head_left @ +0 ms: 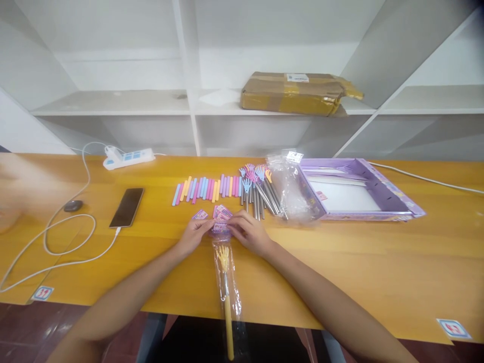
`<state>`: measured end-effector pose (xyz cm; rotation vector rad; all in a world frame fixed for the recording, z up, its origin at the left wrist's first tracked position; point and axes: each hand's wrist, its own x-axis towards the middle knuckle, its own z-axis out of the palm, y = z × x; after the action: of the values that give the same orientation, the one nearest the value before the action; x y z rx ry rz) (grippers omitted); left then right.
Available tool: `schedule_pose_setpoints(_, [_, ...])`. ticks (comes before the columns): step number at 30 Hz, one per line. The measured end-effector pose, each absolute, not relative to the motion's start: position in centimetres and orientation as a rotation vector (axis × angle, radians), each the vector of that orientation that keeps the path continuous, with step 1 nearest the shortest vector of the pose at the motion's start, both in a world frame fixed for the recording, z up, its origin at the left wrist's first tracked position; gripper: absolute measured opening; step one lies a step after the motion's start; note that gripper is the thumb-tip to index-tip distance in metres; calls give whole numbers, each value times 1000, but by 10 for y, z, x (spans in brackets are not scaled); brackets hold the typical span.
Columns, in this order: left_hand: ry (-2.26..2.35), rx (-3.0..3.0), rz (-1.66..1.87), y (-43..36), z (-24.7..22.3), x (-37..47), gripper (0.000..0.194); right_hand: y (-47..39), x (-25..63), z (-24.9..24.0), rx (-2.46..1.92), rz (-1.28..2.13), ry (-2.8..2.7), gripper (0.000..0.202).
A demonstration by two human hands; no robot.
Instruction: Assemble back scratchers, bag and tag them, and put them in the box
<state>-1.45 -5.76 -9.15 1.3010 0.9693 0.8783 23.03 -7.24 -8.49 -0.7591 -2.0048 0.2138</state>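
A purple printed card (pixel 221 228) is being pinched by left hand (pixel 192 235) and right hand (pixel 250 234); a yellow hand-shaped backscratcher (pixel 228 317) is being enclosed in clear plastic (pixel 236 297) at the wooden counter's (pixel 378 262) near edge.

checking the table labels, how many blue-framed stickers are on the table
2: one sticker at the near left of the table, the other sticker at its near right. Others may be hidden.

Header card (pixel 221 228) partly hidden by the left hand (pixel 193 235) and right hand (pixel 250 232), its print too small to read, both forearms (pixel 324 296) cut off below, box label (pixel 298 78) illegible, shelving (pixel 113 103) cropped above.
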Motion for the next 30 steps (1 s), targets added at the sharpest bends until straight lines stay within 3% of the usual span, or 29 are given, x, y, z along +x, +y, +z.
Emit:
schedule_pose_setpoints(12, [951, 1271, 865, -60, -90, -15, 55, -80, 233, -75, -771, 336, -2134, 36])
schedule_pose_setpoints(30, [880, 1179, 864, -64, -87, -11, 55, -79, 237, -70, -732, 444, -2285, 41])
